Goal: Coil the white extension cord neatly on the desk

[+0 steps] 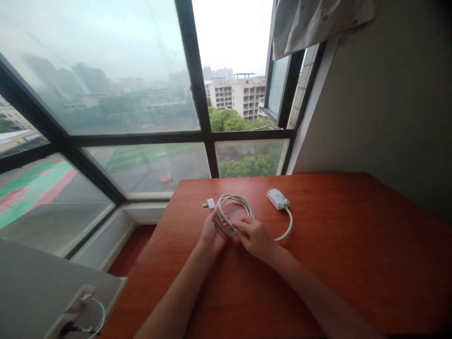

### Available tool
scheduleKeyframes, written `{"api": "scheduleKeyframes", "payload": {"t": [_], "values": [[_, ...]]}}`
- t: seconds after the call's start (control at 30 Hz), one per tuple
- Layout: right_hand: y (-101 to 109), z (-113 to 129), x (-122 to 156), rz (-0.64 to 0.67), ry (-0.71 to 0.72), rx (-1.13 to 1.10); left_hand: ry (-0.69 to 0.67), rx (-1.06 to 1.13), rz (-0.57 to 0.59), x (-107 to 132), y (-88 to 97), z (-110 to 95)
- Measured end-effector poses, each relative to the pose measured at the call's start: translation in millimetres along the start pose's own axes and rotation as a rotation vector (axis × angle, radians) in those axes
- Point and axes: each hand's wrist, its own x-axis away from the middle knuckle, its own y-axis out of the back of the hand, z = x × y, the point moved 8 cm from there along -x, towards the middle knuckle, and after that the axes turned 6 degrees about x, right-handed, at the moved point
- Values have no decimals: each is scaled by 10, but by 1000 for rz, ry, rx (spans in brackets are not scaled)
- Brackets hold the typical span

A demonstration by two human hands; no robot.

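A white power cord (236,197) is wound into several loops above the wooden table (318,263). My left hand (213,230) is closed around the left side of the coil, with the white plug (210,204) sticking out just beyond its fingers, prongs to the left. On the coil's lower right, my right hand (254,235) pinches the cord between thumb and fingers. From behind that hand the cord curves right and up to a white power strip (278,198), which lies on the table.
Dark-framed windows (208,136) stand behind the table, one pane swung outward at the right. A grey curtain (321,23) hangs at the top right beside a wall (384,103). At lower left, a wall socket (76,306) has cords plugged in.
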Motion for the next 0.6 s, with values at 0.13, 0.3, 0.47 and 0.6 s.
{"api": "scheduleKeyframes", "payload": {"t": [0.13,0.3,0.47,0.6], "values": [[-39,50,31,36,28,127,-15,9,-5,-2,15,-13],[-65,104,36,60,60,149,-33,-26,58,-52,17,6],[-68,105,36,63,60,179,-37,-36,57,-85,52,13],[-48,109,35,50,57,207,-18,-38,64,-81,40,13]]}}
